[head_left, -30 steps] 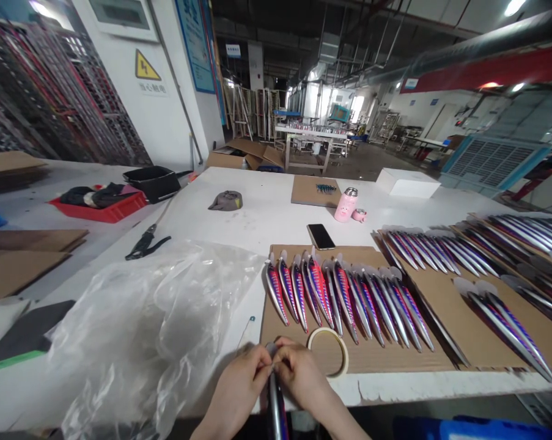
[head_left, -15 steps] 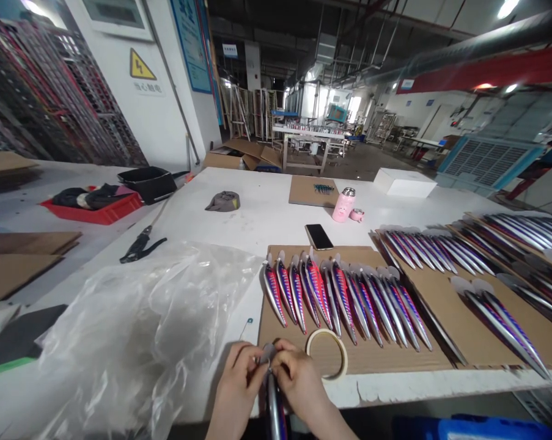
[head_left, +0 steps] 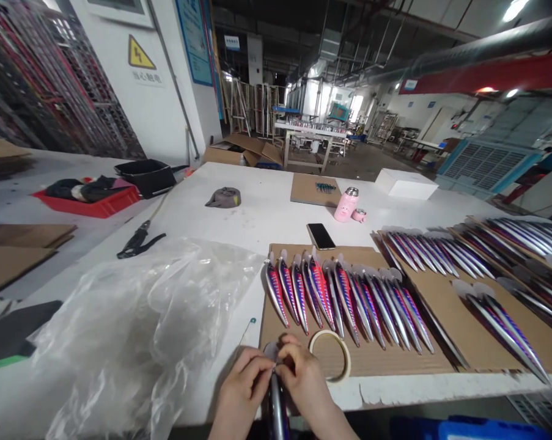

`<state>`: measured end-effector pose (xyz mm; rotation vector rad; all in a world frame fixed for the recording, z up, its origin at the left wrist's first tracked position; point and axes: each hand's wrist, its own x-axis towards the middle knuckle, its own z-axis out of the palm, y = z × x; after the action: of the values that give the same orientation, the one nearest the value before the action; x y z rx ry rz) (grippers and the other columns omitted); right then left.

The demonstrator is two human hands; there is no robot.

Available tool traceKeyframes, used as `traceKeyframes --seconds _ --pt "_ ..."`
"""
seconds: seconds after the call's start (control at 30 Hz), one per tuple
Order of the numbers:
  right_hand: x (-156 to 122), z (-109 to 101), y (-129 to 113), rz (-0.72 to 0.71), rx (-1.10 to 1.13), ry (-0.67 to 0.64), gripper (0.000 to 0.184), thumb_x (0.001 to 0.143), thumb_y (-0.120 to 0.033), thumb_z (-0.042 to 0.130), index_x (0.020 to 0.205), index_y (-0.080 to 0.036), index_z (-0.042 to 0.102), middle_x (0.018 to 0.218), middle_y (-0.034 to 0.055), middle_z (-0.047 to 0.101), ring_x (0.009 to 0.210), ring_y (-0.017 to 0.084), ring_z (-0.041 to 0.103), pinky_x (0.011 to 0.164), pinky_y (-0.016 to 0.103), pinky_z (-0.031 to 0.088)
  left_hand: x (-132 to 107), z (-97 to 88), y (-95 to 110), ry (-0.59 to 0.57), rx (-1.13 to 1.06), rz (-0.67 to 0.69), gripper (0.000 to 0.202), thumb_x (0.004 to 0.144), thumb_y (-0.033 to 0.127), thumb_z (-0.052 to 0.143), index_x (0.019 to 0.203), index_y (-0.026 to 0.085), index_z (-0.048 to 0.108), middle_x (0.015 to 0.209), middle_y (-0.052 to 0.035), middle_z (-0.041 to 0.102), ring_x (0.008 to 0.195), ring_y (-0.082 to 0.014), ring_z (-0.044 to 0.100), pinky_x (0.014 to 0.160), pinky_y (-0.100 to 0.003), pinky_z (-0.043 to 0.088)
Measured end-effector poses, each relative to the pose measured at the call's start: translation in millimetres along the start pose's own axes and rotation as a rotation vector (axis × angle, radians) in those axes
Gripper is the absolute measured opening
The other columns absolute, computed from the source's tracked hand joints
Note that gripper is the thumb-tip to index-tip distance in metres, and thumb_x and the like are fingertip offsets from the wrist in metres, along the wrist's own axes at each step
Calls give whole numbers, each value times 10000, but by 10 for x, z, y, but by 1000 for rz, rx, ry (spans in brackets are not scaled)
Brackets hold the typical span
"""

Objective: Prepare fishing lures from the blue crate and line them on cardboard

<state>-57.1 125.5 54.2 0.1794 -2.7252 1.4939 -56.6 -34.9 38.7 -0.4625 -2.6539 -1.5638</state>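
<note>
At the table's front edge, a silver fishing lure (head_left: 278, 410) points down toward me with its clear, rounded lip (head_left: 271, 350) at the top. My left hand (head_left: 244, 386) pinches the lure's head from the left side. From the right, my right hand (head_left: 304, 377) pinches the same spot, its fingertips meeting those of the left. Whatever small part lies between the fingertips is hidden. Just right of my hands, a roll of masking tape (head_left: 348, 360) lies flat on a cardboard sheet (head_left: 376, 363). Several purple, red and silver lures (head_left: 298, 292) lie in a row on that sheet.
Crumpled clear plastic (head_left: 124, 330) covers the table at left, with a black-handled tool (head_left: 136, 243) behind it. A needle-like pin with a teal head (head_left: 252, 321) lies near my left hand. Beyond are a phone (head_left: 321, 236) and a pink bottle (head_left: 346, 206). More lures (head_left: 502, 330) lie at right.
My fingertips have drawn closer together at the lure's head, just below the lip. Both hands still grip the lure. The camera view has shifted slightly.
</note>
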Motion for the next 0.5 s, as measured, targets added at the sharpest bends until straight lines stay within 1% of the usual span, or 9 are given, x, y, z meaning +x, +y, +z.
traceKeyframes --seconds 0.07,0.1,0.13,0.2,0.23,0.27,0.3,0.4,0.5 --pt "24 -21 -17 -27 -26 -48 546 678 63 503 1141 -211 598 1308 92 558 1200 209 539 976 320 431 8 2 0 5 1 5 192 893 299 473 826 222 637 895 -47 577 792 -178 603 696 -256 496" --pt "37 -32 -30 -35 -31 -79 572 681 63 501 1172 -218 587 1344 91 528 1213 209 530 991 326 421 8 2 3 8 2 5 193 891 297 471 823 221 634 894 -48 577 789 -177 603 693 -256 496" --pt "50 -42 -44 -30 -26 -103 521 690 58 509 1121 -214 618 1319 91 549 1202 211 539 987 322 421 5 2 6 13 5 4 194 890 295 467 819 220 631 893 -48 576 787 -178 602 691 -257 495" --pt "69 -57 -69 9 -1 -113 293 707 36 546 845 -189 672 1115 86 655 1116 216 596 930 292 445 -5 1 12 25 11 -1 196 889 291 461 807 219 624 888 -49 573 788 -180 600 690 -261 491" --pt "72 -62 -78 28 14 -103 228 706 30 565 723 -182 649 998 75 679 1066 213 619 893 274 455 -10 2 12 29 14 -6 195 888 290 460 800 218 620 886 -48 570 783 -179 599 687 -262 488" --pt "71 -67 -83 43 24 -90 219 700 31 575 652 -179 619 909 61 682 1021 207 633 862 259 457 -16 4 10 31 16 -9 194 887 288 462 794 217 616 885 -47 568 773 -177 598 682 -262 485" --pt "66 -72 -85 48 29 -82 224 695 35 579 628 -178 603 865 49 677 981 199 641 838 247 455 -20 6 6 33 18 -12 190 885 286 465 789 216 613 884 -46 566 761 -174 597 673 -260 481" --pt "39 -96 -82 4 54 -111 220 706 28 571 645 -179 614 880 25 660 879 167 639 782 222 441 -27 15 -12 32 16 -12 173 873 276 475 787 214 612 880 -39 563 745 -166 597 649 -252 472" --pt "21 -123 -82 -69 90 -128 197 810 -53 532 717 -186 644 842 12 634 812 148 617 742 210 435 -22 22 -24 36 11 -11 175 877 283 475 793 217 614 875 -31 562 739 -160 595 649 -248 468"
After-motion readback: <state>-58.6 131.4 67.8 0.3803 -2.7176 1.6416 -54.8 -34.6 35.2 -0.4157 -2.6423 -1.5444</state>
